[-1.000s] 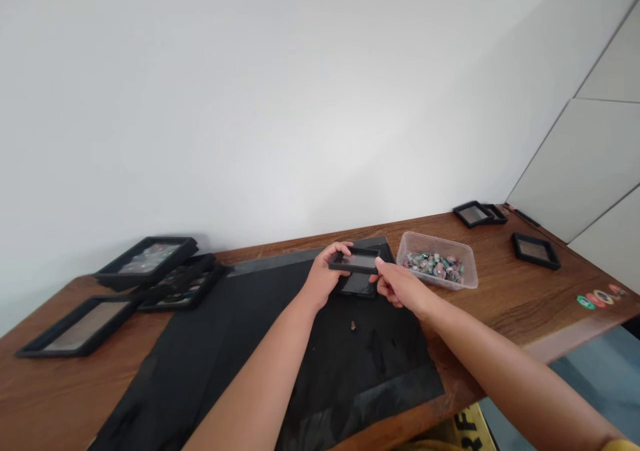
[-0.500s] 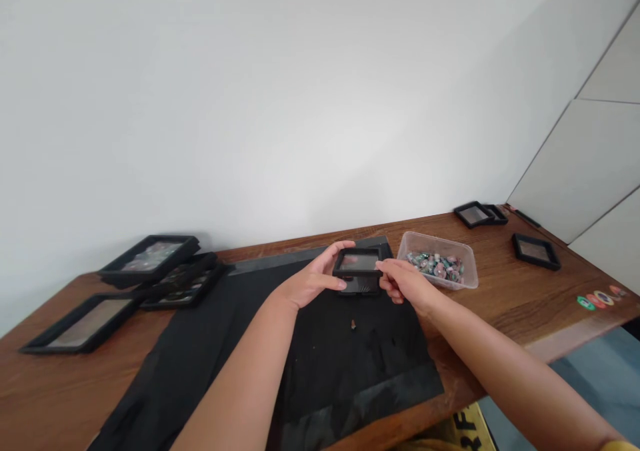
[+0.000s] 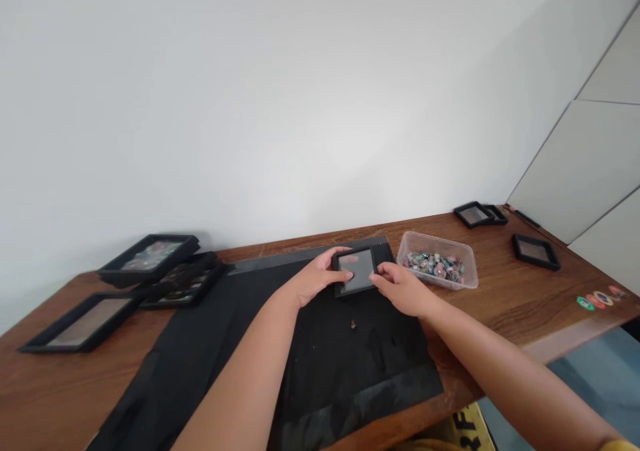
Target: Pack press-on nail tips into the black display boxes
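Note:
Between my two hands is a small black display frame (image 3: 358, 264) with a clear window. My left hand (image 3: 320, 276) grips its left side, thumb over the front edge and fingers behind. On the frame's right side, my right hand (image 3: 399, 287) holds the edge between thumb and fingers. Both hands are above the black mat (image 3: 330, 371). Just below the frame, a tiny brownish piece (image 3: 353, 324) lies on the mat. Close to my right hand stands a clear plastic tub (image 3: 467, 268) with many small pink, green and white pieces (image 3: 440, 266).
At the left, black frames (image 3: 150, 254) are stacked, with another frame (image 3: 83, 324) in front. More frames (image 3: 475, 214) lie at the back right, and one (image 3: 536, 251) sits nearer the right wall. Round stickers (image 3: 597, 300) mark the wooden table's (image 3: 505, 304) right edge.
The frame's upper part has come down over its lower part, so it now looks like one flat closed piece. My right hand has shifted slightly down along its right edge.

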`<state>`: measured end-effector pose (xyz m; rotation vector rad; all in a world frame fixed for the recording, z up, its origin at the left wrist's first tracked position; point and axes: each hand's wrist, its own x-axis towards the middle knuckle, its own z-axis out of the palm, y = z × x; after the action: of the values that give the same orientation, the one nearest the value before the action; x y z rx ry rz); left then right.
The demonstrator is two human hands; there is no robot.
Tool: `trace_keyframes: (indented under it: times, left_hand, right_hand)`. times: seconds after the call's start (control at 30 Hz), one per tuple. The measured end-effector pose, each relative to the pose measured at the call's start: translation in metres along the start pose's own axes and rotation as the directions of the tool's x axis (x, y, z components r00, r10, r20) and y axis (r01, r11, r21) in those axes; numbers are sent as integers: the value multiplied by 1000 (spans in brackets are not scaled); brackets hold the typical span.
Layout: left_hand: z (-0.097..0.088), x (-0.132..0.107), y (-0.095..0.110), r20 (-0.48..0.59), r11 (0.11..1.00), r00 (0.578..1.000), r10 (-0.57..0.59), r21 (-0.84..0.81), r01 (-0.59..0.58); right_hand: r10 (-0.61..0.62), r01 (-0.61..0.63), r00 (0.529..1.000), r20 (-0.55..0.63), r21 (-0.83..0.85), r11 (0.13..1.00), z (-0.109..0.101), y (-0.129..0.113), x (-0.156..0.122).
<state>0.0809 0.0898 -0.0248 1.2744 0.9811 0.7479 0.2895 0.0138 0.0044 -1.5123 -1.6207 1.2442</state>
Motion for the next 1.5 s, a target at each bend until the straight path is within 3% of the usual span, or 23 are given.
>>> trace_keyframes:
  times: [0.43, 0.83, 1.0, 1.17, 1.5]
  left_hand:
    - [2, 0, 6, -48, 998, 997, -66, -1, 66]
    - [8, 0, 12, -114, 993, 986, -118, -39, 114]
    - [8, 0, 12, -116, 991, 985, -130, -24, 128]
    - [9, 0, 13, -108, 991, 986, -130, -30, 127]
    - [9, 1, 12, -151, 989, 985, -78, -135, 58]
  right_hand:
    - [-14, 8, 999, -32, -177, 984, -3, -3, -4]
    - [25, -44, 998, -50, -413, 910, -3, -12, -9]
    - [45, -41, 999, 3, -384, 922, -3, -10, -9]
    - [67, -72, 997, -27, -418, 905, -2, -13, -10]
    - [65, -48, 997, 34, -367, 929, -3, -13, -9]
